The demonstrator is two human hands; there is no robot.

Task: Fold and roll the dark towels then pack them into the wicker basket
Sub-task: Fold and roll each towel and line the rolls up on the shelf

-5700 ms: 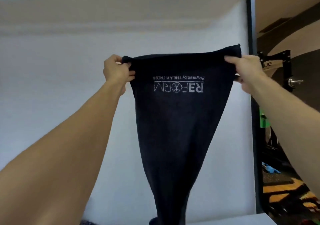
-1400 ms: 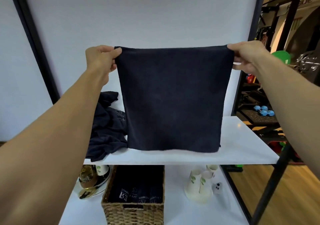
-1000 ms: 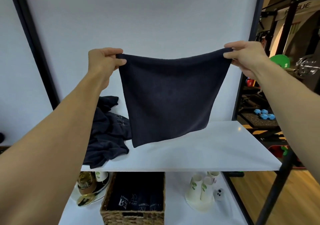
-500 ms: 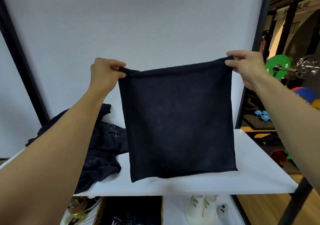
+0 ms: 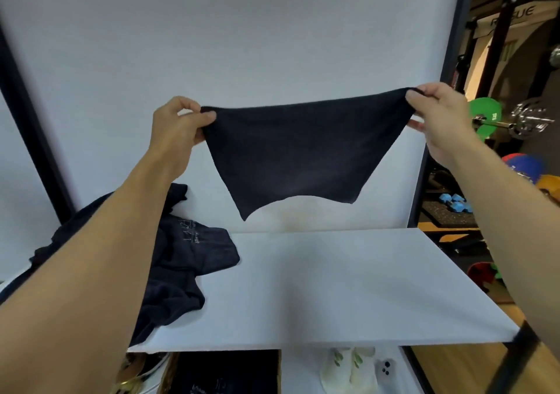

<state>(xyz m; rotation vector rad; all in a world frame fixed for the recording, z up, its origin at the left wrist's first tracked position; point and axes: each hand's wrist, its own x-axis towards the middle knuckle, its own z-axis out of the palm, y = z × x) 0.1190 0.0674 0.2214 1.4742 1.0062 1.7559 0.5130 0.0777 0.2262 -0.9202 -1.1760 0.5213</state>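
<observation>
Where the lower shelf shows at the bottom edge of the head view, I make out the wicker basket (image 5: 168, 375) with dark cloth (image 5: 227, 375) inside it; just right of it stand pale paper cups (image 5: 348, 369) and a phone (image 5: 385, 369). Above them runs the white tabletop (image 5: 333, 287); on its left part lies a crumpled pile of dark towels (image 5: 188, 260), partly hidden behind the person's left forearm. Farther out, both arms reach forward and up; the left hand (image 5: 178, 127) pinches the upper left corner of a folded dark towel (image 5: 297, 157) between thumb and curled fingers; the right hand (image 5: 439, 121) pinches the upper right corner the same way. That towel hangs in the air, well clear of the tabletop, spread between the two hands; its top edge sags a little and its lower corners dangle free. Behind it stands a white backdrop (image 5: 272, 45); beyond a black post (image 5: 454, 30) on the right I see a green weight plate (image 5: 481, 118) and blue dumbbells (image 5: 457, 206).
</observation>
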